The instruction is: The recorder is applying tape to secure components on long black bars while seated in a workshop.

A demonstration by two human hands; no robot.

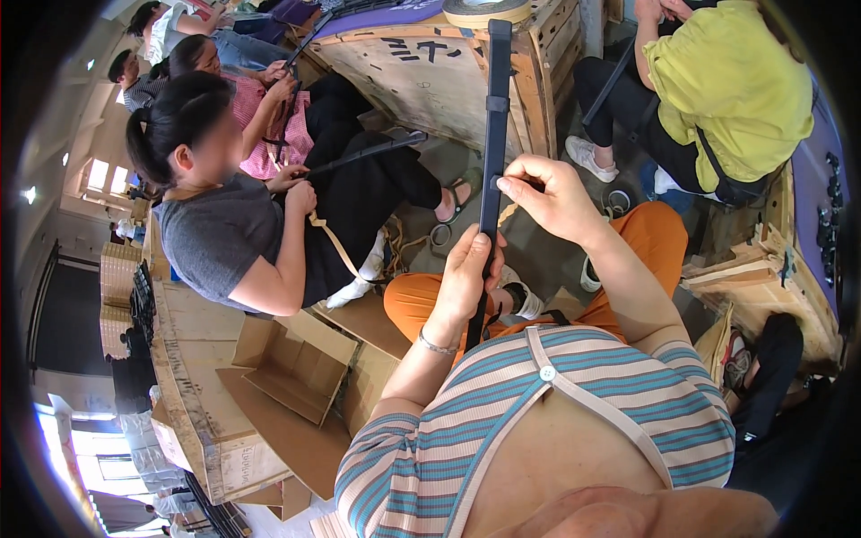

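A long, narrow black bar (496,117) stands upright in front of me, its lower end reaching down to my lap. My left hand (468,271) is wrapped round its lower half, thumb on the near face. Higher up, my right hand (558,204) is closed with the thumb and fingertips against the bar's right edge; whatever it pinches is too small to make out. Just below those fingers a short tan strip (508,213) sticks out beside the bar.
A wooden crate (430,90) with a tape roll (486,11) on top stands ahead. An open cardboard box (296,372) lies at my left. Seated co-workers, one in a grey shirt (224,229) and one in yellow (726,81), hold similar black bars. Tan strips (413,244) lie on the floor.
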